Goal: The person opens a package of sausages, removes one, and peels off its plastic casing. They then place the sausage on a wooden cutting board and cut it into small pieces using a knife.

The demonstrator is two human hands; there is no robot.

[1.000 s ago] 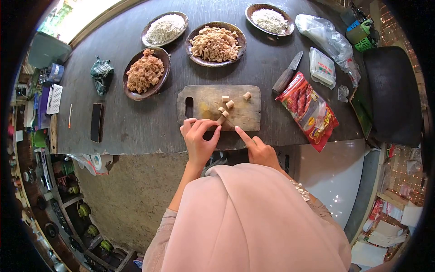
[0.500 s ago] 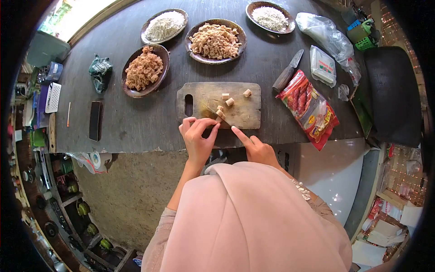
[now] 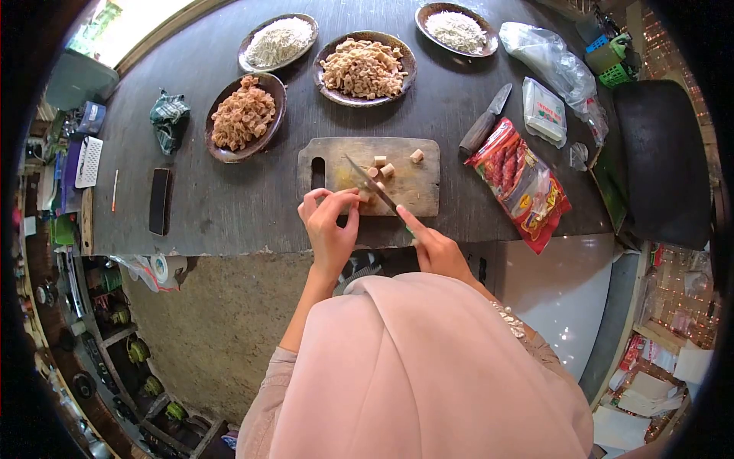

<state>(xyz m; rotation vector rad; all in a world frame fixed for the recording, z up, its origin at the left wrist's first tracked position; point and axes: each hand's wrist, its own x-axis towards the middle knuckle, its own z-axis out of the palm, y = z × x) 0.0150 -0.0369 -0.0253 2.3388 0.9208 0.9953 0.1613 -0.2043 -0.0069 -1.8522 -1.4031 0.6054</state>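
Note:
A wooden cutting board with a handle slot lies near the table's front edge. On its left front part, my left hand pinches a short sausage piece between thumb and fingers. My right hand is closed round a knife, index finger stretched along its back; the handle is mostly hidden in the palm. The blade points up and left across the board, just right of the left fingertips. Several cut sausage chunks lie beside and beyond the blade, one touching or close against it.
Farther back stand plates of brown fried pieces, pale brown pieces and white shreds. To the right lie a red sausage packet, a second knife and a plastic bag. A phone and cloth are left.
The knife blade has lifted and shifted right, showing more of its face, with sausage chunks nudged away from me. My left hand has drawn slightly left.

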